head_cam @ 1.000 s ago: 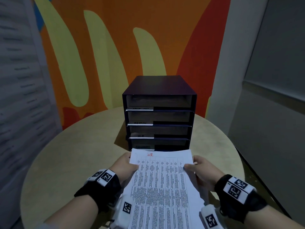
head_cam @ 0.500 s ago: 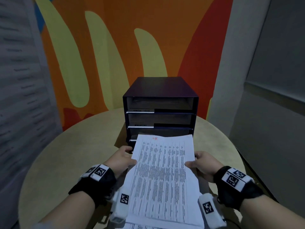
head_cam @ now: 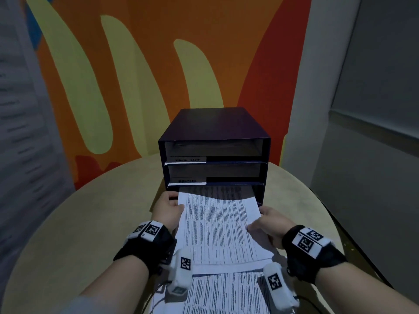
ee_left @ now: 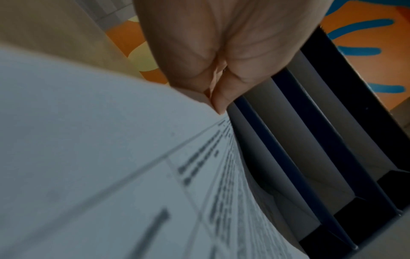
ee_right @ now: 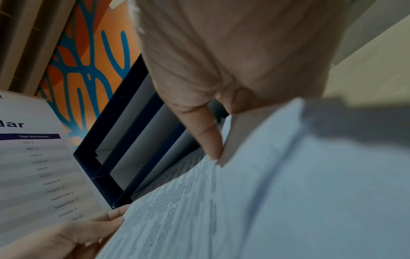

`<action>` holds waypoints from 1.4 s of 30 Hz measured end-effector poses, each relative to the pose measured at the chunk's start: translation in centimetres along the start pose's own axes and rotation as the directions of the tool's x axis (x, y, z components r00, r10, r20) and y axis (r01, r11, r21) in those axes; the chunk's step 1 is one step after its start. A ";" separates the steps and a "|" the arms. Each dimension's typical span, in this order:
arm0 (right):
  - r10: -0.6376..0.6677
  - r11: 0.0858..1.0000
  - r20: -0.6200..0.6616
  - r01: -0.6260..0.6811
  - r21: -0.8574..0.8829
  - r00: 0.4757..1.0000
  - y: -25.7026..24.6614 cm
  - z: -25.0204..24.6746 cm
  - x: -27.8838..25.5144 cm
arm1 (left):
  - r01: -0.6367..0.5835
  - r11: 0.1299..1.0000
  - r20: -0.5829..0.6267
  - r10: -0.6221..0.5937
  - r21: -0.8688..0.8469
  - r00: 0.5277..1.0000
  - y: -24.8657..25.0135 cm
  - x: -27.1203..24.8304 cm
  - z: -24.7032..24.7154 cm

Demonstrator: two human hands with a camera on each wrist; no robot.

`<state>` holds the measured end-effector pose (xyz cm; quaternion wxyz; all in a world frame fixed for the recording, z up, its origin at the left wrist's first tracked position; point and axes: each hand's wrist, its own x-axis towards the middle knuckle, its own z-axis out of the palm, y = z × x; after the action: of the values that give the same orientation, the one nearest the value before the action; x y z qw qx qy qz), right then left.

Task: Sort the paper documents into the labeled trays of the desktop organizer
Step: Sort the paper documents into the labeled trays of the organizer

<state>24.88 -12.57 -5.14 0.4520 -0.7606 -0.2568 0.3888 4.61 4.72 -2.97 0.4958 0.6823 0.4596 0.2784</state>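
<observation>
Both hands, left hand (head_cam: 167,209) and right hand (head_cam: 269,223), pinched the sheet (head_cam: 217,225) by its side edges, probably to keep it flat, with its front end already inside the organizer's (head_cam: 215,125) third tray. More papers (head_cam: 226,293) lay on the desk (head_cam: 68,234).

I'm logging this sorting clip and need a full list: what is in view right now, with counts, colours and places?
desktop organizer: one, dark navy, stacked trays, at the back of the table.
tray labels: two visible, pale strips on the upper tray fronts; text unreadable.
printed sheet: one, white with a dense printed table, far edge inside the third tray from the top.
remaining papers: a white printed pile, count unclear, on the table near the person.
table: one, round, light wood.
wall mural: orange, yellow and red, behind the organizer.
left hand: holds the sheet's left edge.
right hand: holds the sheet's right edge.
</observation>
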 end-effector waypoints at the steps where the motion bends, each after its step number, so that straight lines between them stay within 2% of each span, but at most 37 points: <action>1: 0.002 1.000 -0.033 -0.002 0.012 0.999 0.1 -0.1 0.1 | -0.006 1.000 0.000 0.006 0.007 1.000 0.2 0.1 0.2; 3: -0.026 0.998 -0.088 0.031 0.063 0.996 0.3 -0.1 0.4 | -0.042 0.996 0.032 0.039 0.073 0.999 0.6 0.1 0.4; 5: -0.044 0.991 -0.145 0.062 0.120 0.989 0.4 0.1 0.8 | -0.134 0.956 0.114 0.107 0.263 0.988 1.1 -0.8 0.7; 8: -0.047 0.972 -0.244 0.101 0.212 0.969 0.0 0.5 1.3 | -0.311 0.779 0.314 0.155 0.544 0.937 1.4 -2.8 1.5; 10: -0.045 0.968 -0.319 0.120 0.222 0.947 -0.2 0.8 1.6 | -0.394 0.653 0.431 0.114 0.646 0.895 1.1 -3.3 2.3; 12: -0.046 0.969 -0.375 0.133 0.208 0.926 -0.4 1.1 1.8 | -0.450 0.572 0.494 0.089 0.686 0.865 0.9 -3.0 2.9; 17: -0.060 0.983 -0.427 0.128 0.134 0.902 -0.8 1.2 2.0 | -0.509 0.513 0.569 0.047 0.691 0.821 0.8 -2.5 3.3; 21: -0.090 0.991 -0.413 0.124 0.057 0.906 -0.9 1.0 1.2 | -0.492 0.554 0.543 0.084 0.672 0.836 0.9 -2.6 3.4; 24: -0.214 0.972 -0.370 0.160 -0.170 0.904 -1.2 1.1 0.1 | -0.472 0.583 0.510 0.111 0.661 0.853 1.1 -2.4 3.3; 26: -0.358 0.887 -0.304 0.220 -0.406 0.883 -1.9 1.4 -0.9 | -0.456 0.608 0.479 0.139 0.649 0.867 1.3 -2.3 3.2; 28: -0.481 0.751 -0.212 0.276 -0.600 0.851 -2.6 1.9 -1.6 | -0.445 0.629 0.442 0.174 0.637 0.880 1.5 -2.1 3.3; 31: -0.581 0.524 -0.096 0.281 -0.804 0.808 -3.4 3.0 -2.2 | -0.419 0.657 0.350 0.242 0.627 0.905 2.0 -1.6 3.7; 33: -0.609 0.427 -0.039 0.286 -0.858 0.792 -3.7 3.4 -2.2 | -0.397 0.680 0.289 0.274 0.617 0.917 2.6 -1.5 3.9; 36: -0.638 0.320 0.023 0.292 -0.901 0.770 -3.7 3.8 -2.0 | -0.393 0.665 0.254 0.301 0.635 0.919 3.2 -1.2 4.1; 42: -0.777 0.161 0.096 0.345 -0.925 0.622 -3.3 4.2 -1.9 | -0.423 0.637 0.238 0.358 0.645 0.903 3.4 -0.7 4.5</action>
<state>20.23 -10.39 -2.77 0.1356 -0.7764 -0.5889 -0.1790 9.27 1.93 -1.36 0.1573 0.9101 0.3485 0.1601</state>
